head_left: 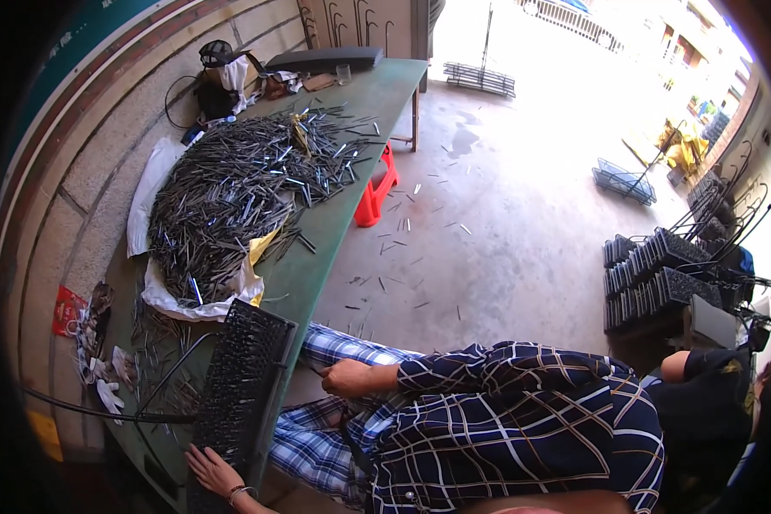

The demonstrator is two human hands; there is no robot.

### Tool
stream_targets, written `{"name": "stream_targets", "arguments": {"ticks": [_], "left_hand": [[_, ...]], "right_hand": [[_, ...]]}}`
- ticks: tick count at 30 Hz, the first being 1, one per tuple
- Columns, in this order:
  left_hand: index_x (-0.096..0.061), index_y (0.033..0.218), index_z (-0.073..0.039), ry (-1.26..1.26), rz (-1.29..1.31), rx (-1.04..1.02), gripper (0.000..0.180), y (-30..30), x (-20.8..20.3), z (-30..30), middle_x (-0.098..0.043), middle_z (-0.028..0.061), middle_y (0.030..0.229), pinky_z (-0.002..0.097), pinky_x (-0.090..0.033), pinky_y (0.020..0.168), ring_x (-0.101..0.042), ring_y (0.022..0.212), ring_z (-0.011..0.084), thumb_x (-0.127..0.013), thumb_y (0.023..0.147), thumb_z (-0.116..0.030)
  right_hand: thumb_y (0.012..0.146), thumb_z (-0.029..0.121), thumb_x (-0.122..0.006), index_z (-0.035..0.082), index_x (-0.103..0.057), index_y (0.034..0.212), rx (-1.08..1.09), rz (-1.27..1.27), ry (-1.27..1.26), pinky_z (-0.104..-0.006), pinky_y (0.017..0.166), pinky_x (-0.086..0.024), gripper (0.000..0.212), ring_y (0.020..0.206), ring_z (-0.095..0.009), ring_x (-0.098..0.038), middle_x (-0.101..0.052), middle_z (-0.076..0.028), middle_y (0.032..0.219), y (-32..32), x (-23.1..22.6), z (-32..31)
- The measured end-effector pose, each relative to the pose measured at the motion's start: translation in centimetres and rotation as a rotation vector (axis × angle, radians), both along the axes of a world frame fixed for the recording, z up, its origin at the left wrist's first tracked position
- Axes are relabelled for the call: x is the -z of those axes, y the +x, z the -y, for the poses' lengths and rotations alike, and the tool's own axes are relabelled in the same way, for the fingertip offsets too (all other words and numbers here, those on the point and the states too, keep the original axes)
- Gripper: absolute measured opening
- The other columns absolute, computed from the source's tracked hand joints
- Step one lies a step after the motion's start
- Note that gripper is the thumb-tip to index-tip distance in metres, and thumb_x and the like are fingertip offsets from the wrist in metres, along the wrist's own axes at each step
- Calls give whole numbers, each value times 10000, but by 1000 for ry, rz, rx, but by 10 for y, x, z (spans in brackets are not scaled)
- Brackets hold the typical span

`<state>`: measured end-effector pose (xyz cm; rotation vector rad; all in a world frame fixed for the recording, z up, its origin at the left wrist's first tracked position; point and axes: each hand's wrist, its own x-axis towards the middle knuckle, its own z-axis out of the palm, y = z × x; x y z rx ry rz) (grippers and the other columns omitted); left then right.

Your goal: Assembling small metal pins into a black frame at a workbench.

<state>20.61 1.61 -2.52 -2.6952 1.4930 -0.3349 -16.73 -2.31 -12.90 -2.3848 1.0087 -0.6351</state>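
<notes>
A long black rack (247, 368) with dense rows of small prongs lies along the near edge of the green table (364, 128). My left hand (212, 469), a bracelet at its wrist, rests on the rack's lower end with its fingers stretched out. Beside the table edge, over my lap, my right hand (345, 378) is closed. Whatever it may hold is too small and dark to make out. Beyond the rack, a big heap of thin metal strips (231, 201) covers the table, partly on a white sack (156, 193).
A red stool (375, 188) stands under the table's edge. Loose strips lie scattered over the floor (505, 257). Stacked black racks (664, 265) with long hooks stand at the right, near another person (702, 403). White gloves (110, 396) lie at the table's far left.
</notes>
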Motion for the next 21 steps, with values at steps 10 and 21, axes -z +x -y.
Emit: {"name": "stream_targets", "arguments": {"ticks": [10, 21], "left_hand": [[-353, 1392, -149, -13, 15, 25, 511, 2, 2, 0, -334, 72, 1443, 429, -261, 1055, -326, 1311, 258, -270, 971, -426], [-344, 1399, -152, 4, 8, -15, 522, -2, -1, -1, -326, 67, 1449, 421, -249, 1061, -311, 1321, 251, -257, 970, -437]], "right_hand": [[761, 126, -568, 33, -596, 705, -8, 3, -21, -397, 601, -491, 113, 658, -287, -582, -571, -119, 707, 0, -1, 0], [772, 128, -563, 38, -620, 726, 20, -25, 40, -397, 611, -494, 117, 687, -292, -600, -579, -117, 753, 1, -2, -1]]}}
